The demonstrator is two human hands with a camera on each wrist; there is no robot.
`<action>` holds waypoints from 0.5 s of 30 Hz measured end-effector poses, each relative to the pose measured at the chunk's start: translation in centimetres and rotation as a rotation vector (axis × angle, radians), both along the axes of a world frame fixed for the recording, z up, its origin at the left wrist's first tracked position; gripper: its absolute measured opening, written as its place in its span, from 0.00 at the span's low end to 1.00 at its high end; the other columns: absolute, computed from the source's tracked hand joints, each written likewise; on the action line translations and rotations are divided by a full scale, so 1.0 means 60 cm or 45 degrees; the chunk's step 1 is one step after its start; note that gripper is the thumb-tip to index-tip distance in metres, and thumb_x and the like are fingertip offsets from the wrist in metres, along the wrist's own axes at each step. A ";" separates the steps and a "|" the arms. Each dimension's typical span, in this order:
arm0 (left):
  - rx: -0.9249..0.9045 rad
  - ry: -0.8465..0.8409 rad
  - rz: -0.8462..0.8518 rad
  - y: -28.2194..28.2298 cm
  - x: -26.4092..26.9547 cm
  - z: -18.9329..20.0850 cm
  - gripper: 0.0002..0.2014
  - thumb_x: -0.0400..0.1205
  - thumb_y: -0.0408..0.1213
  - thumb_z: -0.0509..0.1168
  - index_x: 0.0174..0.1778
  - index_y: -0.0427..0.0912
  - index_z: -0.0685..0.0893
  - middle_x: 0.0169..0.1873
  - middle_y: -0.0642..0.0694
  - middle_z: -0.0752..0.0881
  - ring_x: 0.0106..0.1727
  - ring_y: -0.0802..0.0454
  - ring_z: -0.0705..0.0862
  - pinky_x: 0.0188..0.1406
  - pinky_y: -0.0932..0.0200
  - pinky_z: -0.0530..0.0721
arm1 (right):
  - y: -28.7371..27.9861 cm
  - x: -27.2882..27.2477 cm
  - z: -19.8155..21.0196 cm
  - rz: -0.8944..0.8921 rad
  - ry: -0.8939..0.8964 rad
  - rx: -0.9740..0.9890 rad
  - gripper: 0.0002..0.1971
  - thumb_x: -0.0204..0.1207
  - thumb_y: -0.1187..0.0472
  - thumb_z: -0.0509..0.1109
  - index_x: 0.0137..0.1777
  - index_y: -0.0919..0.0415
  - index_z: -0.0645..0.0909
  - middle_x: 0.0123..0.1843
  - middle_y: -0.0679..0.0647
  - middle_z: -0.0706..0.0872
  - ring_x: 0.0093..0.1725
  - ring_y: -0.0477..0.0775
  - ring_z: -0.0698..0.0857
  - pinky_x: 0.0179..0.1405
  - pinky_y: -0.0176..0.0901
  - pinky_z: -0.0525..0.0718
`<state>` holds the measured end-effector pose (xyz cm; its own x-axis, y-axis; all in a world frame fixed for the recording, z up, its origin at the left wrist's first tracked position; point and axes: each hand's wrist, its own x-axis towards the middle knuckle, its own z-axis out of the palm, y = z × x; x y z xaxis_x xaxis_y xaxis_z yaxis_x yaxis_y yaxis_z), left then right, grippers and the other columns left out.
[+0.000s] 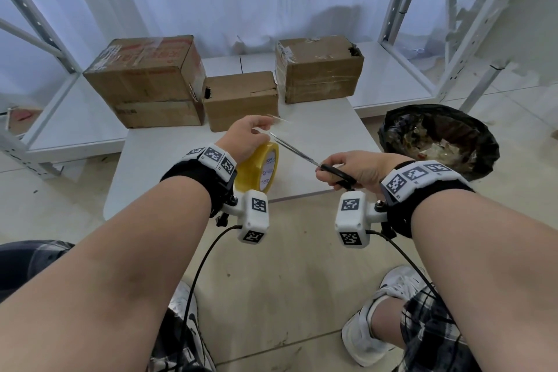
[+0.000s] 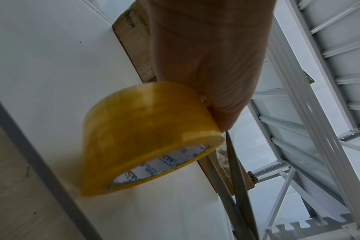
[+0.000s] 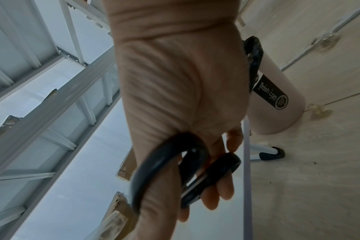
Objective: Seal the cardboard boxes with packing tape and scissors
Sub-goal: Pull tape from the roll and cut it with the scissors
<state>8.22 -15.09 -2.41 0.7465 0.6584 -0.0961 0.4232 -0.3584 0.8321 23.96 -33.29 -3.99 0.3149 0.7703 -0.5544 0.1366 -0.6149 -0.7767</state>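
Note:
My left hand (image 1: pixel 247 136) pinches the free end of a clear tape strip (image 1: pixel 279 120), pulled up from the yellow tape roll (image 1: pixel 259 167) that stands on edge below the hand over the white table (image 1: pixel 326 136). In the left wrist view the roll (image 2: pixel 146 134) sits right under my palm (image 2: pixel 212 65). My right hand (image 1: pixel 356 170) grips the black-handled scissors (image 1: pixel 336 174). Their blades (image 2: pixel 239 186) are slightly parted and point left, with the tips at the strip between fingers and roll. Three cardboard boxes stand at the table's back: a large one (image 1: pixel 145 78), a small one (image 1: pixel 241 100) and a medium one (image 1: pixel 320 68).
A trash can (image 1: pixel 437 139) lined with a black bag stands right of the table, also seen in the right wrist view (image 3: pixel 277 100). White metal shelving (image 1: pixel 422 24) flanks the table on both sides. My knees and shoes are below the front edge.

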 end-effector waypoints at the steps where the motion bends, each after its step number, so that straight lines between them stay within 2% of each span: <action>1: 0.001 0.007 -0.010 -0.001 -0.001 0.001 0.19 0.83 0.31 0.64 0.71 0.47 0.77 0.60 0.50 0.79 0.54 0.54 0.79 0.58 0.56 0.80 | 0.003 0.001 0.003 0.013 -0.022 0.000 0.15 0.73 0.53 0.77 0.56 0.58 0.83 0.47 0.56 0.83 0.39 0.48 0.79 0.41 0.34 0.79; 3: 0.007 0.018 -0.026 -0.002 -0.003 0.003 0.19 0.83 0.31 0.63 0.71 0.47 0.77 0.60 0.50 0.79 0.54 0.54 0.79 0.57 0.58 0.80 | 0.010 0.003 0.010 0.053 -0.083 -0.007 0.15 0.71 0.51 0.78 0.55 0.56 0.83 0.45 0.55 0.84 0.39 0.48 0.80 0.42 0.35 0.78; 6: -0.002 0.028 -0.042 -0.001 -0.005 0.005 0.18 0.84 0.32 0.63 0.70 0.48 0.78 0.59 0.51 0.79 0.57 0.51 0.79 0.62 0.52 0.81 | 0.021 0.005 0.021 0.097 -0.161 -0.025 0.15 0.70 0.49 0.78 0.53 0.53 0.84 0.44 0.54 0.85 0.40 0.49 0.81 0.43 0.37 0.76; 10: -0.003 0.042 -0.060 -0.001 -0.005 0.007 0.19 0.83 0.32 0.64 0.70 0.48 0.78 0.59 0.52 0.79 0.58 0.51 0.79 0.66 0.49 0.81 | 0.032 0.004 0.035 0.141 -0.250 -0.043 0.16 0.69 0.47 0.78 0.54 0.52 0.84 0.42 0.53 0.86 0.40 0.48 0.82 0.36 0.37 0.74; 15: -0.005 0.041 -0.073 0.000 -0.005 0.006 0.19 0.83 0.31 0.64 0.70 0.47 0.78 0.58 0.52 0.79 0.59 0.51 0.79 0.67 0.47 0.80 | 0.037 0.001 0.047 0.178 -0.312 -0.048 0.17 0.69 0.46 0.78 0.54 0.53 0.84 0.41 0.52 0.87 0.40 0.48 0.83 0.35 0.36 0.74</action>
<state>7.93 -15.06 -2.04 0.7794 0.6143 -0.1228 0.4284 -0.3797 0.8199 24.03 -31.07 -1.17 0.3348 0.7960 -0.5043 0.4029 -0.6047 -0.6870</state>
